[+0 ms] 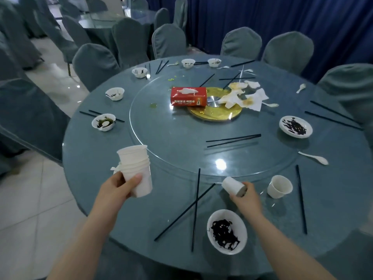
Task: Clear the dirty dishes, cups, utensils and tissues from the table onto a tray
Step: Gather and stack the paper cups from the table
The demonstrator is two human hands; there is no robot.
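Note:
My left hand grips a stack of several white paper cups above the table's near left edge. A single white cup lies tipped on its side in the grip of my right hand. Another white cup stands upright just to the right. A dirty plate with dark sauce sits near the front edge, and a second one lies at the right. Soiled tissues are heaped at the centre. Black chopsticks are scattered around. No tray is in view.
The round table carries a glass turntable with a red tissue box. Small dirty bowls line the far and left rim; white spoons lie about. Covered chairs ring the table.

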